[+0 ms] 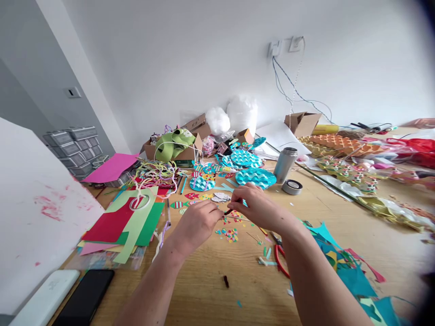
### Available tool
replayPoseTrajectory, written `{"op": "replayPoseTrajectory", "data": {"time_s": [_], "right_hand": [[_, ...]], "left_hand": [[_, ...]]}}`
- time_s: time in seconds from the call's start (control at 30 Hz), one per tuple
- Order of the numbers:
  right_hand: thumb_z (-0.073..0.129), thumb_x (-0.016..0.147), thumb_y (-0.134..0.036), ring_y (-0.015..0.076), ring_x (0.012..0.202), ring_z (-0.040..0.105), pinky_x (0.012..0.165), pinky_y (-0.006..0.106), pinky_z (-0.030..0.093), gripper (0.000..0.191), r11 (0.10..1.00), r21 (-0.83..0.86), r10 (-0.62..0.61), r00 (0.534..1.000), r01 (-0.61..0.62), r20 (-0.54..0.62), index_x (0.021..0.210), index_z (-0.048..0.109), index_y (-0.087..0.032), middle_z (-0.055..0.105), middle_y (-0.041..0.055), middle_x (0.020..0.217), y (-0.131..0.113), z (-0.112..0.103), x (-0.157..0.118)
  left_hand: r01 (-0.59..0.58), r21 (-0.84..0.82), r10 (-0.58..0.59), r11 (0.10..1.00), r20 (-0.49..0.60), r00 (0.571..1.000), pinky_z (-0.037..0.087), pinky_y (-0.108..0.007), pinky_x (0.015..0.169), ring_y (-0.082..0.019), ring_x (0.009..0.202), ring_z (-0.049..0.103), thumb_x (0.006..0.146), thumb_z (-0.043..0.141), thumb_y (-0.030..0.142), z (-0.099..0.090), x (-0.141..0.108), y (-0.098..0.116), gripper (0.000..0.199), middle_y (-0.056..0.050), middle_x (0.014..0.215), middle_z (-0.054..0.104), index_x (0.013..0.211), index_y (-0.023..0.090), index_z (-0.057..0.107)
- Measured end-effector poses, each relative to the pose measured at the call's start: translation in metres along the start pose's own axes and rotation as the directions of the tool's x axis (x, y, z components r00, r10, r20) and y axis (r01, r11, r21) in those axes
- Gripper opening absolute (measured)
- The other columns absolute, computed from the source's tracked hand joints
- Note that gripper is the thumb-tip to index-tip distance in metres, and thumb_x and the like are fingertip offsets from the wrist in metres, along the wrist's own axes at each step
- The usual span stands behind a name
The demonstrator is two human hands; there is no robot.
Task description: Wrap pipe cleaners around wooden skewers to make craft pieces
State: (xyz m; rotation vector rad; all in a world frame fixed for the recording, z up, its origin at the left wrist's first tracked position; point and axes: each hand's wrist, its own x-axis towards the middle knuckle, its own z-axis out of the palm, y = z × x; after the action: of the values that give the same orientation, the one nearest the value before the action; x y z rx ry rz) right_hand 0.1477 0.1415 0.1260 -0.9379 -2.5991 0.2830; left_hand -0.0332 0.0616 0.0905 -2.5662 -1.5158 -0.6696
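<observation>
Near the middle of the table, my left hand (201, 222) and my right hand (253, 206) meet almost fingertip to fingertip. Their fingers are pinched on a small dark piece (228, 212) between them, and a thin pale stick (238, 218) runs beside it below my right hand. Small coloured paper bits (229, 234) lie under the hands. Just beyond are paper fish (178, 205) and wavy blue discs (255, 178). A short dark brown piece (226, 281) rests on the wood nearer to me.
Red-handled scissors (280, 261) lie beside my right forearm, near blue paper scraps (353, 276). At left are coloured sheets (108, 224), a tape roll (139, 203) and a black phone (84, 296). A metal flask (286, 165) stands behind; egg trays (340, 147) are at right.
</observation>
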Motion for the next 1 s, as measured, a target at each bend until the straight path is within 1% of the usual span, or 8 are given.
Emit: {"op": "replayPoseTrajectory", "data": {"time_s": [0.23, 0.37, 0.5, 0.63, 0.73, 0.87, 0.93, 1.0], "right_hand": [[0.055, 0.088, -0.023, 0.0204, 0.08, 0.049, 0.074, 0.033, 0.032, 0.021, 0.98, -0.195, -0.043, 0.996, 0.027, -0.08, 0.069, 0.062, -0.018, 0.063, 0.0046, 0.075, -0.01, 0.009, -0.003], [0.057, 0.085, -0.017, 0.0202, 0.078, 0.047, 0.074, 0.034, 0.031, 0.02, 0.964, -0.257, -0.099, 0.986, 0.062, -0.131, 0.065, 0.06, -0.018, 0.062, 0.0047, 0.072, -0.022, 0.013, -0.001], [0.056, 0.084, -0.013, 0.0201, 0.079, 0.046, 0.077, 0.034, 0.031, 0.02, 0.95, -0.288, -0.175, 0.968, 0.118, -0.179, 0.065, 0.058, -0.018, 0.061, 0.0041, 0.071, -0.033, 0.014, 0.002], [0.055, 0.083, -0.009, 0.0202, 0.081, 0.045, 0.079, 0.034, 0.031, 0.018, 0.936, -0.321, -0.215, 0.957, 0.145, -0.196, 0.067, 0.057, -0.017, 0.06, 0.0044, 0.073, -0.039, 0.013, 0.004], [0.054, 0.083, -0.009, 0.0205, 0.082, 0.044, 0.079, 0.034, 0.031, 0.017, 0.932, -0.33, -0.234, 0.945, 0.15, -0.23, 0.068, 0.057, -0.018, 0.059, 0.0043, 0.073, -0.042, 0.015, 0.005], [0.053, 0.084, -0.01, 0.0211, 0.085, 0.044, 0.084, 0.035, 0.03, 0.016, 0.927, -0.339, -0.261, 0.926, 0.161, -0.274, 0.071, 0.059, -0.018, 0.058, 0.0042, 0.074, -0.042, 0.02, 0.008], [0.052, 0.084, -0.011, 0.0211, 0.086, 0.044, 0.086, 0.036, 0.03, 0.016, 0.923, -0.345, -0.276, 0.916, 0.169, -0.29, 0.073, 0.059, -0.018, 0.058, 0.0043, 0.075, -0.043, 0.022, 0.008], [0.051, 0.085, -0.011, 0.021, 0.087, 0.044, 0.088, 0.036, 0.03, 0.015, 0.925, -0.336, -0.286, 0.907, 0.177, -0.309, 0.074, 0.06, -0.018, 0.058, 0.0044, 0.076, -0.044, 0.022, 0.008]], "left_hand": [[0.088, 0.053, -0.088, 0.995, -0.002, 0.996, 0.043, -0.035, 0.079, -0.024, 0.088, 0.059, 0.089, 0.043, 0.015, 0.006, 0.0, -0.005, 0.026, -0.011, 0.083, 0.066, 0.084, 0.018, 0.068], [0.211, -0.083, -0.215, 0.974, -0.052, 0.975, 0.043, -0.035, 0.078, -0.024, 0.085, 0.06, 0.085, 0.049, 0.016, 0.007, 0.0, -0.007, 0.021, -0.01, 0.08, 0.067, 0.081, 0.02, 0.069], [0.332, -0.231, -0.367, 0.914, -0.13, 0.921, 0.042, -0.033, 0.075, -0.024, 0.079, 0.06, 0.082, 0.055, 0.019, 0.006, 0.0, -0.01, 0.015, -0.009, 0.076, 0.068, 0.08, 0.021, 0.07], [0.418, -0.214, -0.458, 0.883, -0.198, 0.867, 0.037, -0.03, 0.063, -0.021, 0.064, 0.058, 0.084, 0.052, 0.027, 0.005, -0.001, -0.012, 0.021, -0.008, 0.07, 0.068, 0.078, 0.021, 0.07], [0.471, -0.295, -0.541, 0.831, -0.231, 0.809, 0.031, -0.027, 0.056, -0.016, 0.052, 0.051, 0.084, 0.052, 0.03, 0.003, 0.0, -0.013, 0.024, -0.004, 0.058, 0.063, 0.069, 0.02, 0.069], [0.48, -0.558, -0.655, 0.678, -0.161, 0.738, 0.033, -0.025, 0.052, -0.013, 0.047, 0.05, 0.081, 0.055, 0.034, -0.003, 0.002, -0.014, 0.027, 0.0, 0.052, 0.059, 0.06, 0.018, 0.063], [0.449, -0.728, -0.704, 0.519, -0.067, 0.707, 0.036, -0.024, 0.05, -0.013, 0.047, 0.051, 0.077, 0.059, 0.036, -0.006, 0.002, -0.017, 0.024, 0.0, 0.053, 0.058, 0.063, 0.017, 0.063], [0.38, -0.871, -0.711, 0.311, 0.052, 0.701, 0.036, -0.024, 0.048, -0.011, 0.047, 0.051, 0.071, 0.066, 0.037, -0.009, 0.0, -0.022, 0.022, 0.001, 0.054, 0.058, 0.067, 0.015, 0.064]]}}
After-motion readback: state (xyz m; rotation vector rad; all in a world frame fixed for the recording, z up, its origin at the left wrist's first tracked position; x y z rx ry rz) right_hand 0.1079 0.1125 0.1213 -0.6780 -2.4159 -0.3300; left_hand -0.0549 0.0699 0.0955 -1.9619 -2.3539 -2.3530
